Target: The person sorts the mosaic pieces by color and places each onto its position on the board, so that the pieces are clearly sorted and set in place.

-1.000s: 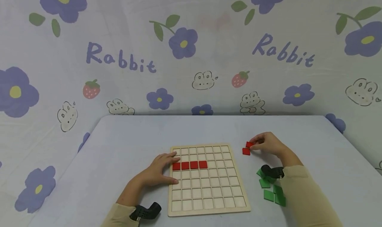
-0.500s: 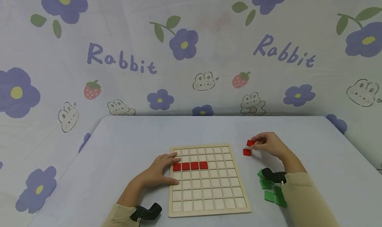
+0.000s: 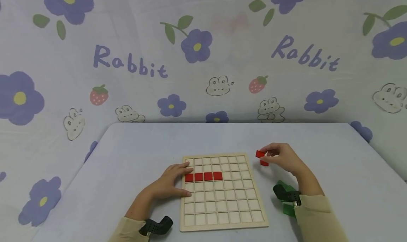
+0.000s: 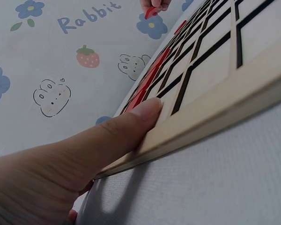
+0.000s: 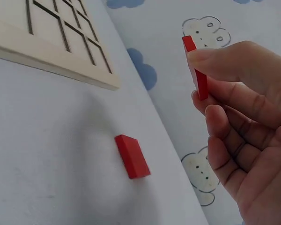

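Observation:
My right hand (image 3: pixel 283 157) pinches a red square tile (image 3: pixel 260 154) between thumb and fingers, raised above the table; the right wrist view shows this held tile (image 5: pixel 197 70) edge-on. A second red tile (image 5: pixel 132 157) lies on the table below, partly hidden by the fingers in the head view. Flat on the table is a wooden grid board (image 3: pixel 222 228), with several red tiles (image 3: pixel 203 177) side by side in its third row from the top. My left hand (image 3: pixel 170 180) rests spread on the board's left edge, its thumb (image 4: pixel 147 110) lying straight over the rim.
Several green tiles (image 3: pixel 288 209) lie right of the board, partly covered by my right wrist and its black camera (image 3: pixel 286 194). Another black camera (image 3: pixel 157 226) sits on my left wrist. A patterned cloth (image 3: pixel 235 62) hangs behind the white table (image 3: pixel 152 139).
My right hand has lifted one of the two loose red tiles and moved it slightly left, over the other one. My left hand stays on the board's edge.

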Tool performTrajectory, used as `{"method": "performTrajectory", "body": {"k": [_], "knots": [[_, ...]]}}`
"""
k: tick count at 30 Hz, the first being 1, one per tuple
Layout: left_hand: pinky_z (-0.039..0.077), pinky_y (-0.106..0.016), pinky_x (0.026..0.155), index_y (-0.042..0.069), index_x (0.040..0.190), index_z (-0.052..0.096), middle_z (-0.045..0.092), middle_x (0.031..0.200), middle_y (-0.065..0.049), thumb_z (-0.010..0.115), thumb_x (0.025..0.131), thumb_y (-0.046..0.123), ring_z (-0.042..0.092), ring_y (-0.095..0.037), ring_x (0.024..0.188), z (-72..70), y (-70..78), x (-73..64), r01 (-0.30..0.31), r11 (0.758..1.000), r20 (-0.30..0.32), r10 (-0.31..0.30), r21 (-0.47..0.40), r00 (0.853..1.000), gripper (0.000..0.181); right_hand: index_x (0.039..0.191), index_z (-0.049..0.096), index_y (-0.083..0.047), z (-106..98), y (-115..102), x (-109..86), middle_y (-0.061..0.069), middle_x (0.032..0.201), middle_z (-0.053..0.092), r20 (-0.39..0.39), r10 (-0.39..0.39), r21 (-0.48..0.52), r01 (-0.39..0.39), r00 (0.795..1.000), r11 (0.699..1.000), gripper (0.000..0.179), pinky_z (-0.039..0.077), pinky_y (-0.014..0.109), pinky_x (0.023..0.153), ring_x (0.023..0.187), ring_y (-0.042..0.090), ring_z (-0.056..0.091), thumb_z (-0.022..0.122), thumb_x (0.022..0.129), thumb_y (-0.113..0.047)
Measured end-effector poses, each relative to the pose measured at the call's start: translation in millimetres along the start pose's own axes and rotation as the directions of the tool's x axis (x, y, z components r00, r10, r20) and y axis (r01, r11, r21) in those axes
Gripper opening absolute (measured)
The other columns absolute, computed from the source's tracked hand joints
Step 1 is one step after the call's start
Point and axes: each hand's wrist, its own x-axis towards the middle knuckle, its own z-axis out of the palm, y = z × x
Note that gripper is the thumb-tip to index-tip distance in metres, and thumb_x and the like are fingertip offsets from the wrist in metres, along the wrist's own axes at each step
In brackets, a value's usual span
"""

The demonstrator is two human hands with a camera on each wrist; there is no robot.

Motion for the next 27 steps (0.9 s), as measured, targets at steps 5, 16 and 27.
{"method": "performTrajectory", "body": {"k": [5, 16, 27], "knots": [[0.020, -0.057, 0.111, 0.016, 0.138, 0.045, 0.028, 0.153, -0.005, 0.078, 0.072, 0.040, 0.019, -0.033, 0.141, 0.2, 1.6, -0.1, 0.003, 1.000, -0.007, -0.003, -0.006, 1.000, 0.078, 0.102, 0.068, -0.001, 7.8, -7.5, -0.5, 0.008, 0.085, 0.061, 0.007, -0.051, 0.020, 0.051, 0.999, 0.998, 0.025, 0.048, 0.024, 0.060, 0.075, 0.013, 0.055, 0.072, 0.080, -0.013], [0.021, -0.060, 0.109, 0.013, 0.137, 0.046, 0.030, 0.152, -0.009, 0.077, 0.072, 0.043, 0.021, -0.036, 0.139, 2.2, 0.7, -0.8, -0.014, 1.000, -0.019, 0.014, -0.009, 1.000, 0.078, 0.101, 0.068, -0.002, 30.7, -33.3, 3.8, 0.010, 0.091, 0.064, 0.099, -0.161, 0.022, 0.160, 0.982, 0.987, 0.025, 0.047, 0.025, 0.067, 0.078, 0.014, 0.052, 0.073, 0.079, -0.013], [0.022, -0.060, 0.109, 0.013, 0.137, 0.047, 0.030, 0.151, -0.009, 0.078, 0.071, 0.043, 0.022, -0.036, 0.138, 2.7, 0.3, -0.8, -0.031, 0.999, -0.025, 0.031, -0.011, 0.999, 0.078, 0.100, 0.069, -0.002, 58.2, -46.0, 11.3, 0.011, 0.097, 0.065, 0.232, -0.228, 0.048, 0.223, 0.946, 0.974, 0.023, 0.049, 0.030, 0.074, 0.079, 0.012, 0.053, 0.072, 0.080, -0.011]]}}
